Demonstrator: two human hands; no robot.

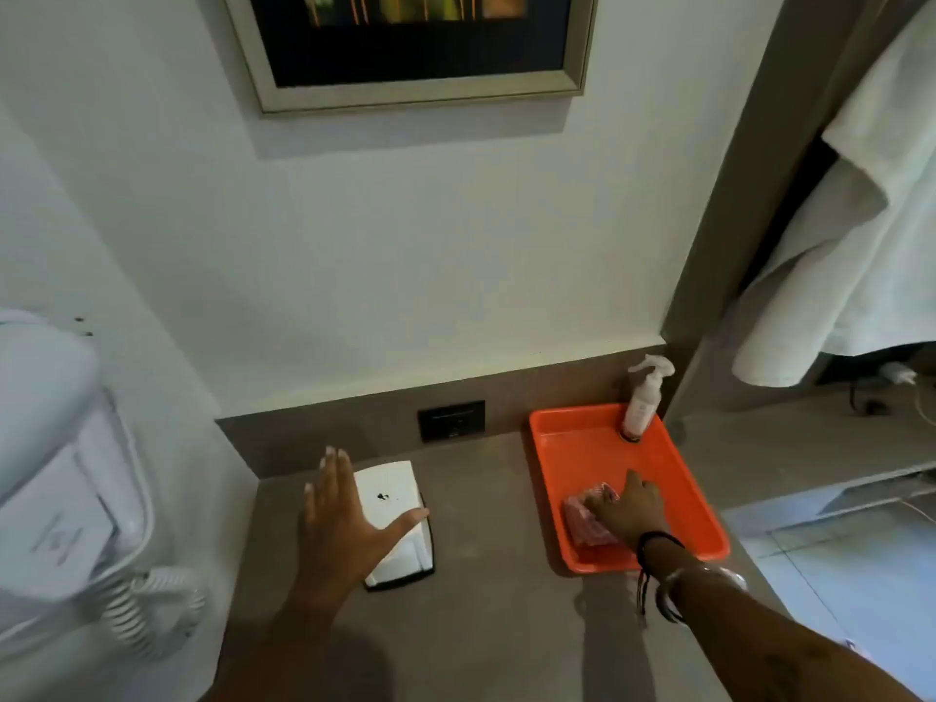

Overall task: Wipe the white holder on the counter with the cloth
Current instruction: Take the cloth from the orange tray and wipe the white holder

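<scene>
A white box-shaped holder with a small dark spot on top stands on the grey counter, on a dark base. My left hand hovers flat over its left side, fingers spread, thumb across the top. A pink folded cloth lies in an orange tray to the right. My right hand rests on the cloth, fingers down on it; whether they have closed around it is unclear.
A white spray bottle stands in the tray's far corner. A wall-mounted hair dryer with coiled cord hangs at the left. A dark socket plate sits on the backsplash. White towels hang at the right.
</scene>
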